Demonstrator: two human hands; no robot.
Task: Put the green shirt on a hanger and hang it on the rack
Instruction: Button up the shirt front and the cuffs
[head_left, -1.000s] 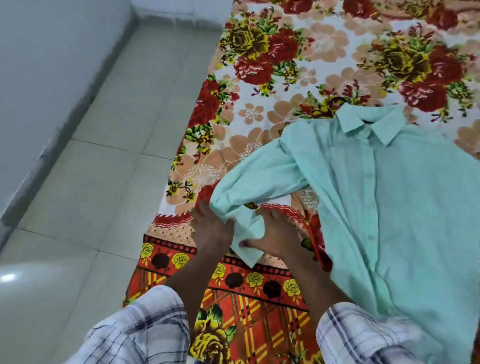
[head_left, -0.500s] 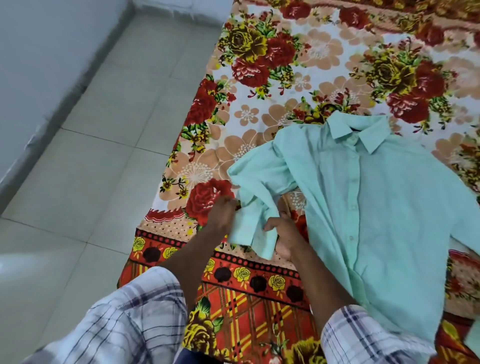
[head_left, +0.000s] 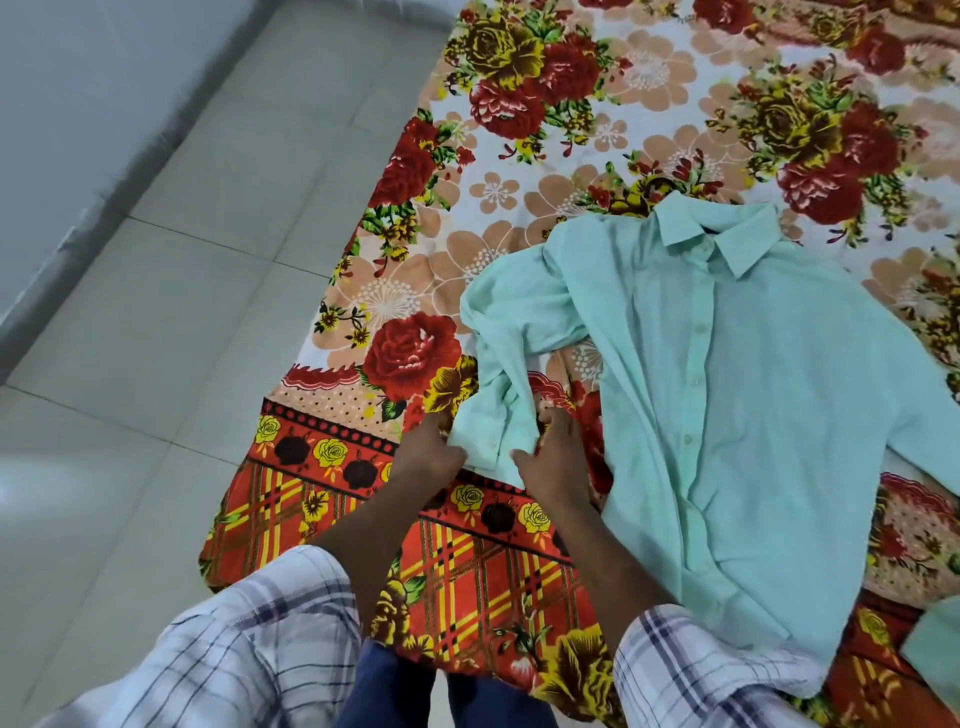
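Item: pale mint-green button-front cotton shirt (head_left: 727, 395), long-sleeved, with a pointed collar (head_left: 717, 236). Location: lying front-up and buttoned on the bed, collar toward the far side, hem toward the person. Its body is spread mostly flat with soft creases near the hem. One sleeve (head_left: 514, 332) is bunched and folded back on itself at the near-left side of the shirt, its cuff end lying toward the person.

Support: bed covered with a floral sheet (head_left: 519, 156), red and yellow roses on a peach and white ground, with an orange-red checked border (head_left: 467, 566) along the near edge.

Left hand (head_left: 428, 452): at the left edge of the sleeve's cuff end, fingers curled onto the cloth; pinching the fabric edge.

Right hand (head_left: 553, 457): at the right side of the same cuff end, fingers bent and tucked against the cloth, gripping it. The two hands are just apart, with the cuff between them.

Person: white-and-grey checked sleeves (head_left: 249, 654) rolled back from the forearms, dark blue trousers (head_left: 395, 691) at the lower edge.

Surroundings: pale grey tiled floor (head_left: 182, 312) left of the bed, meeting a grey wall (head_left: 78, 104) at the far left.
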